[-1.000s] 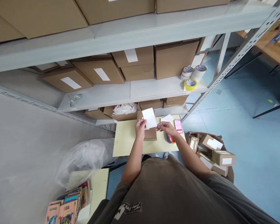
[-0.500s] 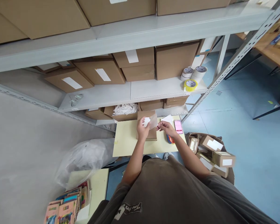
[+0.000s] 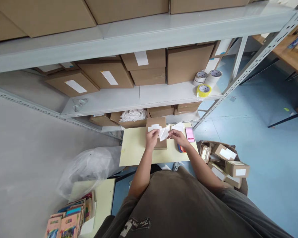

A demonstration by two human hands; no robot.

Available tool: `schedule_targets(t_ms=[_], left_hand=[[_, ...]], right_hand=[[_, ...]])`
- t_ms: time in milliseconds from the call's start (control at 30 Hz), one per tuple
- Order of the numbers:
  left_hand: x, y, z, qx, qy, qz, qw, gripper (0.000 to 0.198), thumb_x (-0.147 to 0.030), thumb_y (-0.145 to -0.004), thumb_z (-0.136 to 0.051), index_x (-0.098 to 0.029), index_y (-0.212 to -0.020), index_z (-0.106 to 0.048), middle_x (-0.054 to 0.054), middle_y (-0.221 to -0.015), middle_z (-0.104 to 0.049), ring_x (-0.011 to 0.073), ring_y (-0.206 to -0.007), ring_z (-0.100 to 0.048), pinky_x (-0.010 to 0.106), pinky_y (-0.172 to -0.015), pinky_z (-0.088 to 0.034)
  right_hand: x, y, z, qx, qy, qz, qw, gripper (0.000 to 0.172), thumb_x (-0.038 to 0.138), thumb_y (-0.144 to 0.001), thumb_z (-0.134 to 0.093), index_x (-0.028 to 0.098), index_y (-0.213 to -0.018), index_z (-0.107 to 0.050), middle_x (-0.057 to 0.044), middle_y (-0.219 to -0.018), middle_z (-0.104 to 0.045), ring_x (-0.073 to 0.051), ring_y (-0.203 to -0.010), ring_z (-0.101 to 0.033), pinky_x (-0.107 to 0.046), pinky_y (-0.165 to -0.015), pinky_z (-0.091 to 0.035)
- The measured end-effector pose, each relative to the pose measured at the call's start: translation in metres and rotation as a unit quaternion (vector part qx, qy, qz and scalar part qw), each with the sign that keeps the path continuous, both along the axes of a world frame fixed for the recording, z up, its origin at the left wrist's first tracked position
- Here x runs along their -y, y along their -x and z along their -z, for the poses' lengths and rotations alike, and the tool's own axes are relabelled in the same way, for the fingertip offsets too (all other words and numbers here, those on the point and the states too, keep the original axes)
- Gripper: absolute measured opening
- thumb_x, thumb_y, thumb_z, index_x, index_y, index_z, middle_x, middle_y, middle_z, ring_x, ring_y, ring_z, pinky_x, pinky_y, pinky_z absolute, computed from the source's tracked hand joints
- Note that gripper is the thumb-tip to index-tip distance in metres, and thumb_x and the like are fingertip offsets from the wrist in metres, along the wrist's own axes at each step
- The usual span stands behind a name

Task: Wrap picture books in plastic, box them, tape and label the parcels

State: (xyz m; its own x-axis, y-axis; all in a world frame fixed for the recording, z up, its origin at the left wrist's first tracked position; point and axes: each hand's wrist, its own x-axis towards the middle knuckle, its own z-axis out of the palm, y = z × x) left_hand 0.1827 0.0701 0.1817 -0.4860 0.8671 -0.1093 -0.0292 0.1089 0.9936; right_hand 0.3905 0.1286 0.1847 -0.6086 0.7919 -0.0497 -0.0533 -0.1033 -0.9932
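A small brown cardboard box (image 3: 157, 123) lies on a pale yellow table (image 3: 134, 148) in front of me. A white label (image 3: 154, 127) sits on the box top under my left hand (image 3: 152, 138). My right hand (image 3: 176, 136) pinches a white backing sheet (image 3: 164, 133) that bends up between both hands. My left hand's fingers press down on the label and box. Both hands are closed over the box.
A pink phone (image 3: 189, 134) and white paper (image 3: 177, 126) lie on the table at the right. Labelled small boxes (image 3: 228, 162) fill a carton on the blue floor. Tape rolls (image 3: 204, 88) and brown boxes stand on the grey shelving (image 3: 139, 96). A plastic bag (image 3: 89, 170) and books (image 3: 69, 219) sit at the left.
The white sheet held upright a second ago has come down onto the box. A label now lies on the box, and the backing is peeled away to the right.
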Motion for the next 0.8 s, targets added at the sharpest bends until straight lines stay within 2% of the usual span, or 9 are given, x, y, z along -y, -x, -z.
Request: schedule_targets(t_ms=[133,200,267,333,433,533,667,800], left_hand=[[-0.008,0.055,0.020,0.050,0.017,-0.201,0.978,0.041,-0.056,-0.075,-0.081,-0.017,-0.085,-0.078,0.002,-0.071,-0.071,0.0168,-0.067,-0.063,0.027,-0.065,-0.050],[-0.009,0.087,0.026,0.034,0.024,-0.260,0.965,0.039,-0.056,-0.079,-0.076,-0.017,-0.084,-0.076,0.001,-0.069,-0.068,0.0172,-0.070,-0.064,0.027,-0.065,-0.049],[-0.008,0.114,0.031,0.013,0.024,-0.278,0.960,0.036,-0.054,-0.081,-0.073,-0.018,-0.084,-0.075,0.001,-0.072,-0.069,0.0183,-0.074,-0.066,0.027,-0.068,-0.050],[-0.003,0.133,0.033,0.010,0.020,-0.258,0.966,0.035,-0.053,-0.080,-0.074,-0.018,-0.084,-0.076,0.002,-0.074,-0.071,0.0192,-0.075,-0.067,0.027,-0.069,-0.052],[0.007,0.150,0.036,0.027,0.005,-0.187,0.982,0.037,-0.054,-0.078,-0.080,-0.018,-0.086,-0.078,0.004,-0.077,-0.074,0.0199,-0.075,-0.068,0.028,-0.071,-0.053],[0.021,0.167,0.041,0.034,-0.012,-0.145,0.989,0.042,-0.059,-0.078,-0.081,-0.018,-0.087,-0.078,0.005,-0.080,-0.077,0.0204,-0.076,-0.069,0.028,-0.072,-0.055],[0.050,0.207,0.046,-0.011,-0.009,-0.116,0.993,0.044,-0.062,-0.083,-0.076,-0.018,-0.088,-0.079,0.006,-0.083,-0.078,0.0214,-0.080,-0.072,0.028,-0.074,-0.056],[0.090,0.251,0.047,-0.075,0.015,-0.110,0.991,0.042,-0.059,-0.092,-0.068,-0.019,-0.095,-0.080,0.007,-0.090,-0.080,0.0215,-0.084,-0.073,0.029,-0.077,-0.056]], right_hand=[[-0.001,-0.013,-0.006,-0.004,0.021,0.061,0.998,0.027,0.050,-0.087,-0.074,0.024,-0.085,-0.067,-0.005,-0.110,-0.074,-0.022,-0.092,-0.071,-0.037,-0.083,-0.059],[-0.001,-0.014,-0.009,-0.004,0.024,0.111,0.993,0.024,0.048,-0.087,-0.069,0.025,-0.083,-0.063,-0.004,-0.104,-0.073,-0.022,-0.091,-0.069,-0.037,-0.082,-0.059],[0.000,-0.006,-0.010,0.013,0.025,0.156,0.987,0.025,0.049,-0.089,-0.062,0.025,-0.083,-0.059,-0.003,-0.096,-0.070,-0.022,-0.088,-0.068,-0.037,-0.081,-0.060],[0.001,0.015,-0.008,0.040,0.026,0.178,0.983,0.027,0.052,-0.090,-0.059,0.026,-0.083,-0.056,-0.001,-0.090,-0.068,-0.021,-0.085,-0.068,-0.036,-0.080,-0.061],[0.001,0.065,0.005,0.061,0.040,0.183,0.980,0.032,0.056,-0.089,-0.063,0.026,-0.084,-0.052,0.001,-0.080,-0.066,-0.021,-0.080,-0.070,-0.038,-0.080,-0.063],[-0.003,0.124,0.028,0.075,0.047,0.195,0.977,0.038,0.056,-0.081,-0.075,0.026,-0.077,-0.052,0.001,-0.074,-0.068,-0.022,-0.079,-0.073,-0.041,-0.084,-0.064],[-0.014,0.199,0.064,0.086,0.073,0.222,0.969,0.042,0.047,-0.067,-0.087,0.025,-0.069,-0.051,0.000,-0.070,-0.071,-0.024,-0.079,-0.077,-0.039,-0.081,-0.064],[-0.038,0.276,0.093,0.062,0.124,0.251,0.958,0.040,0.035,-0.060,-0.091,0.024,-0.079,-0.058,0.004,-0.065,-0.069,-0.021,-0.071,-0.076,-0.036,-0.076,-0.065]])
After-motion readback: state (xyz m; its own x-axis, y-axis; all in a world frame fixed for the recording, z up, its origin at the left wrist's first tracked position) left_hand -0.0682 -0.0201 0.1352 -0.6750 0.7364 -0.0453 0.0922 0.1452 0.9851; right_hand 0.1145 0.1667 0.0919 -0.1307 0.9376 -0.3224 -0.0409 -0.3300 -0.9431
